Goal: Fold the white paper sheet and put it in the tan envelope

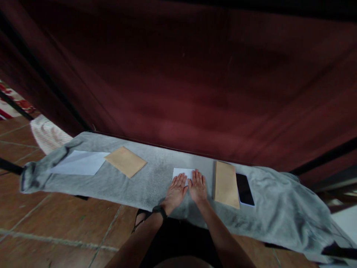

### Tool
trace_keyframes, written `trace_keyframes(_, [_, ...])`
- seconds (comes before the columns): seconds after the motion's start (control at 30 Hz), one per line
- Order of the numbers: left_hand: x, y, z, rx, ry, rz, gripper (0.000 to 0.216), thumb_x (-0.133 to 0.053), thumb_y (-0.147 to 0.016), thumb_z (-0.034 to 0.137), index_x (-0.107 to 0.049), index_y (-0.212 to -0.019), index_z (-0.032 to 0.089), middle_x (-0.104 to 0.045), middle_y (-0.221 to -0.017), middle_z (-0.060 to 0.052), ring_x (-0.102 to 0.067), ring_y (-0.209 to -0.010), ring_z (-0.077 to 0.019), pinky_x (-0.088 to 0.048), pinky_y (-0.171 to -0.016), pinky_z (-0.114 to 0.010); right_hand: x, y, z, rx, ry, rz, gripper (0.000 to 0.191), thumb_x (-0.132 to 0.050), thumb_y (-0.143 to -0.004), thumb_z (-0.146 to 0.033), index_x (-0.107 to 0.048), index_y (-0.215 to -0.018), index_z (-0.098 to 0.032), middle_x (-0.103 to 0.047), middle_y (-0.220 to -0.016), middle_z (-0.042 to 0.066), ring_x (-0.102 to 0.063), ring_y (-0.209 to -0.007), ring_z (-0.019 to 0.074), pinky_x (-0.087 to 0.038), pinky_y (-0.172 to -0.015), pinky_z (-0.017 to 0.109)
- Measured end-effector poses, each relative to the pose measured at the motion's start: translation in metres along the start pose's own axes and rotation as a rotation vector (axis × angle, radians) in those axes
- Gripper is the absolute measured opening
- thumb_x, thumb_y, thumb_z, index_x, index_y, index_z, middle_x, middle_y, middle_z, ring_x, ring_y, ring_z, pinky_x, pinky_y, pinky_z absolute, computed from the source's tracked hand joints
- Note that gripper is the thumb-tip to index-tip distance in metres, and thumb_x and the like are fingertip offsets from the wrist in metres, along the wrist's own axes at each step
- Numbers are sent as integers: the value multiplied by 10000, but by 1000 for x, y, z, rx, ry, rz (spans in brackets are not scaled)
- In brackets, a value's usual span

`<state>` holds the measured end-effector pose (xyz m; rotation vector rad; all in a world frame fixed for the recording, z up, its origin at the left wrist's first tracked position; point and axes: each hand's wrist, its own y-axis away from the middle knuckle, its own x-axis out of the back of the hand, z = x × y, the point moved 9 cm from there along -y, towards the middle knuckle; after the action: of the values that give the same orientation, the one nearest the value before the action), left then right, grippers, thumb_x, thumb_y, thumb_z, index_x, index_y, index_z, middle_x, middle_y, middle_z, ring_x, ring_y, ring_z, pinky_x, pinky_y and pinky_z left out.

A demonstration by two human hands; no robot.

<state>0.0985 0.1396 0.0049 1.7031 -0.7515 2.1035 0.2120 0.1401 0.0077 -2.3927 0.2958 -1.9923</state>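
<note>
A small folded white paper [182,172] lies on a grey cloth [156,175] that covers a narrow table. My left hand [176,192] and my right hand [198,187] lie flat on the paper side by side, fingers stretched out and together, covering its near part. Neither hand holds anything. A dark watch is on my left wrist.
Right of my hands lie a brown envelope [225,184] and a black phone [244,189]. To the left lie another brown envelope [125,160] and a flat white sheet [79,163]. A dark red curtain [195,82] hangs behind the table. The floor is brown tile.
</note>
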Motion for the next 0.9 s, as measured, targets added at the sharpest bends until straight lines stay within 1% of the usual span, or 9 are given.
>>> trace_keyframes(0.1, [5, 7, -8, 76, -17, 3, 597, -277, -1021, 379, -333, -1550, 107, -374, -1598, -142, -303, -1502, -235, -267, -1229, -442, 2, -1, -2, -13, -11, -13, 584, -253, -1041, -353, -322, -1559, -91, -288, -1626, 152, -286, -1504, 265, -173, -1224, 494])
trace_keyframes(0.2, [12, 10, -16, 115, -29, -13, 590, -265, -1018, 337, -342, -1542, 77, -374, -1596, -152, -295, -1505, -237, -271, -1229, -439, 4, 1, -8, -46, -22, -10, 564, -234, -1043, -308, -344, -1548, -82, -301, -1621, 151, -289, -1503, 280, -143, -1225, 520])
trace_keyframes(0.27, [16, 10, -16, 112, -33, -18, 583, -260, -1010, 292, -335, -1545, 72, -371, -1598, -147, -287, -1509, -230, -257, -1236, -431, 1, 6, -20, -2, -49, -25, 549, -221, -1048, -293, -366, -1541, -100, -302, -1624, 127, -292, -1504, 267, -140, -1228, 509])
trace_keyframes(0.37, [18, 10, -14, 95, -39, -17, 585, -273, -999, 263, -321, -1553, 81, -366, -1604, -134, -276, -1512, -219, -238, -1245, -413, -3, 19, -32, 108, -75, -29, 539, -231, -1062, -342, -386, -1536, -138, -305, -1626, 94, -305, -1499, 251, -159, -1232, 491])
trace_keyframes(0.57, [19, 14, -22, 177, -56, 9, 594, -290, -1000, 294, -306, -1563, 107, -356, -1609, -126, -296, -1505, -238, -237, -1244, -448, 7, 39, -5, 151, -9, 112, 564, -305, -1054, -360, -371, -1534, -69, -369, -1588, 163, -348, -1475, 288, -225, -1217, 491])
trace_keyframes(0.67, [21, 10, -24, 267, -66, 20, 598, -281, -1016, 349, -346, -1539, 66, -395, -1581, -167, -285, -1508, -272, -203, -1247, -492, 12, 43, 4, 160, 7, 137, 568, -327, -1050, -363, -370, -1532, -66, -385, -1578, 177, -369, -1462, 295, -253, -1206, 502])
trace_keyframes(0.73, [23, 2, -17, 287, -65, 39, 603, -268, -1025, 371, -387, -1510, 33, -422, -1558, -192, -274, -1511, -290, -179, -1248, -510, 13, 43, 4, 158, 9, 140, 567, -335, -1045, -363, -374, -1533, -76, -385, -1576, 178, -381, -1454, 301, -256, -1204, 508])
trace_keyframes(0.77, [23, -4, -10, 266, -58, 45, 595, -259, -1029, 369, -397, -1505, 40, -417, -1563, -187, -268, -1513, -290, -177, -1247, -510, 13, 43, 4, 156, 9, 138, 566, -337, -1042, -360, -378, -1533, -82, -384, -1577, 178, -385, -1452, 303, -252, -1205, 510])
trace_keyframes(0.9, [13, -26, 25, 67, 13, -23, 544, -229, -1044, 353, -408, -1522, 164, -354, -1618, -83, -262, -1518, -237, -194, -1246, -466, 11, 44, 1, 173, 20, 118, 534, -282, -1034, -268, -409, -1519, -84, -394, -1573, 171, -372, -1462, 288, -229, -1212, 506])
